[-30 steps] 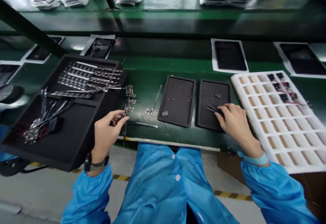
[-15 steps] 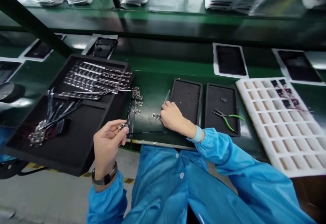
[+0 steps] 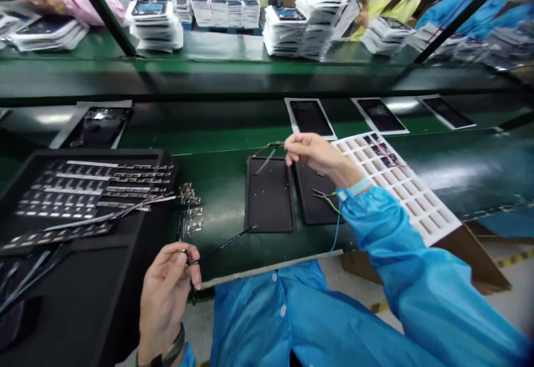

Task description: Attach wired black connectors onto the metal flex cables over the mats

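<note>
My right hand [image 3: 311, 153] pinches a thin, light, probably fragile flex strip [image 3: 267, 158] at twelve o'clock; my left hand [image 3: 169, 286] grips a small connector part [image 3: 186, 257] at seven, best held by its edges.

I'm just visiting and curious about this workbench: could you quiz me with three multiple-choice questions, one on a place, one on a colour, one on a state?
1. Where do the pliers lie?
A. on a black mat
B. in the white tray
C. on the upper shelf

2. What colour are the plier handles?
A. red
B. green
C. yellow

3. How is the right hand?
A. flat on the bench
B. raised, pinching a thin cable
C. gripping the pliers

Answers: 1 A, they rest on the right black mat. 2 B, the handles show green. 3 B, the thin cable hangs from its fingertips above the mats.
</note>
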A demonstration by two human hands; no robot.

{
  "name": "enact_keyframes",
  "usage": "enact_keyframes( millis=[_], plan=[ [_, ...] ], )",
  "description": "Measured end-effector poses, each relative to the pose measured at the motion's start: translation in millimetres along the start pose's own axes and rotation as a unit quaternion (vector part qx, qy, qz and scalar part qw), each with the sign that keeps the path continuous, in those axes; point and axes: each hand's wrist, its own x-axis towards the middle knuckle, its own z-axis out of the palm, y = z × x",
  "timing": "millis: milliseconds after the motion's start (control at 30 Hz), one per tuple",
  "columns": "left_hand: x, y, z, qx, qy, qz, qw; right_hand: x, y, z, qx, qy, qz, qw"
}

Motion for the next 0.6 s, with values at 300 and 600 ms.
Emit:
enact_keyframes(
  millis=[300, 600],
  plan=[
    [10.6, 15.2, 22.8, -0.001, 0.024, 0.031, 0.999, 90.6, -26.0, -151.8, -0.31, 0.232, -0.097, 0.917],
    [8.7, 7.0, 34.0, 0.028, 0.049, 0.008, 0.998, 93.9, 70.3, -196.0, -0.488, 0.219, 0.088, 0.84]
  ],
)
